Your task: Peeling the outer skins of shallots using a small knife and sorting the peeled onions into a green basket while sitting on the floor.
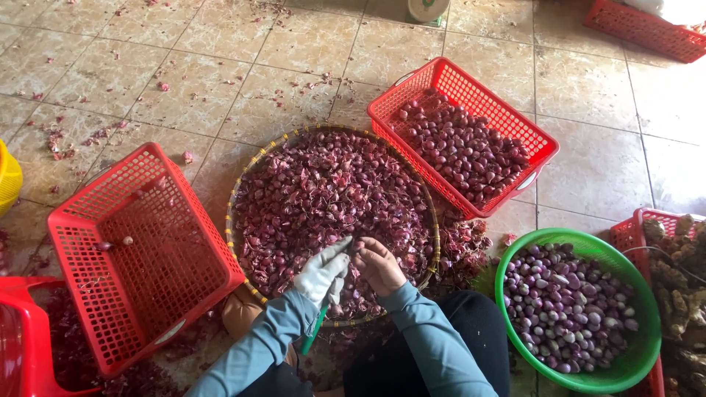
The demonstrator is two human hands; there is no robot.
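My left hand wears a white glove and is closed around a green-handled tool that sticks out below the palm. My bare right hand is next to it, fingertips pinched on a small shallot where the two hands meet. Both hands hover over the near edge of a round woven tray heaped with purple shallot skins. Blue-grey sleeves cover both forearms.
A red basket of unpeeled shallots lies behind the tray on the right. A green bowl of peeled shallots sits at my right knee. A tilted red basket at left holds two shallots. Ginger roots fill a basket far right. Skins litter the tiled floor.
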